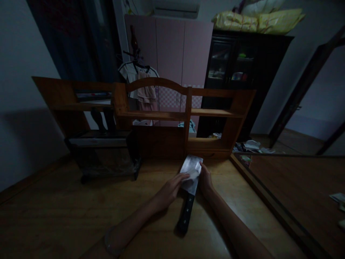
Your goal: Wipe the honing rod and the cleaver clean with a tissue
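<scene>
A cleaver (192,163) with a broad grey blade and a black riveted handle lies tilted over the wooden tabletop, its handle pointing toward me. My right hand (206,181) grips the right edge of the blade, thumb near the upper corner. Over the blade's left side reaches my left hand (172,189), fingers together and pressed to the flat face. Beneath its fingertips is a pale, tissue-like piece (193,175), blurred against the metal. Neither hand touches the black handle.
A wooden shelf unit (188,115) stands along the tabletop's (121,223) far side. Left of my hands is a dark box-shaped stand (105,154) with dark upright handle shapes. A raised wooden edge (258,190) borders the right, beside a brown surface (296,187).
</scene>
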`<state>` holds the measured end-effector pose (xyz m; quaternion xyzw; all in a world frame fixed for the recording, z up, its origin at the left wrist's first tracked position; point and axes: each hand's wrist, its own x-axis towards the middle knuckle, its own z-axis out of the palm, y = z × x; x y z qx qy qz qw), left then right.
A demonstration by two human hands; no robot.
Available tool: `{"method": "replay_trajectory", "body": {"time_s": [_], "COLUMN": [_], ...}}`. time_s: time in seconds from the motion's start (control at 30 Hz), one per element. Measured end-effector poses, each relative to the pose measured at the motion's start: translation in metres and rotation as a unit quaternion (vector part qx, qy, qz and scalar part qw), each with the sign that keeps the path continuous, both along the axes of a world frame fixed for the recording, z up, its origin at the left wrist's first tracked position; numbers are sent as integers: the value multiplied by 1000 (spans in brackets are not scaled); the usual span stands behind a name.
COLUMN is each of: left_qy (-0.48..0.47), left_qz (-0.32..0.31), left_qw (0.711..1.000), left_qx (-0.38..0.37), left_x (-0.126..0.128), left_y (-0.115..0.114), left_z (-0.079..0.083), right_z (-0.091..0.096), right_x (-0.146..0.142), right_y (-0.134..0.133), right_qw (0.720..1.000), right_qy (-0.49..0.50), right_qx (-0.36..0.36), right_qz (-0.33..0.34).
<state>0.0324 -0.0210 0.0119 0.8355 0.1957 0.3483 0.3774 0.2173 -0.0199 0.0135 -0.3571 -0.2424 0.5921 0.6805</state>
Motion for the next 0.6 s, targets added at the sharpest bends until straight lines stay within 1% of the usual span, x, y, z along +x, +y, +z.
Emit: {"method": "replay_trajectory", "body": {"time_s": [0.07, 0.1, 0.17, 0.3, 0.43, 0.5, 0.6], "left_qy": [-46, -65, -96, -133, -155, -181, -223], "left_qz": [28, 31, 24, 16, 14, 0, -21], "left_qw": [995, 990, 981, 970, 960, 946, 918], "left_qx": [-85, -119, -164, -202, -231, -268, -328], "left_x": [2, 2, 2, 0, 1, 2, 5], "left_y": [4, 7, 15, 28, 32, 33, 34], "left_z": [0, -2, -6, -17, -23, -25, -26], "right_z": [2, 2, 4, 5, 2, -1, -6], "right_x": [-1, -2, -3, -5, -4, -3, -2], "right_y": [-1, -1, -2, -3, -2, -1, 2], "right_qw": [1000, 1000, 999, 999, 1000, 1000, 1000], "right_qy": [13, 15, 19, 24, 26, 26, 24], "right_qx": [-11, -14, -11, 1, 0, 2, 9], "right_qz": [17, 22, 25, 26, 15, 9, 1]}}
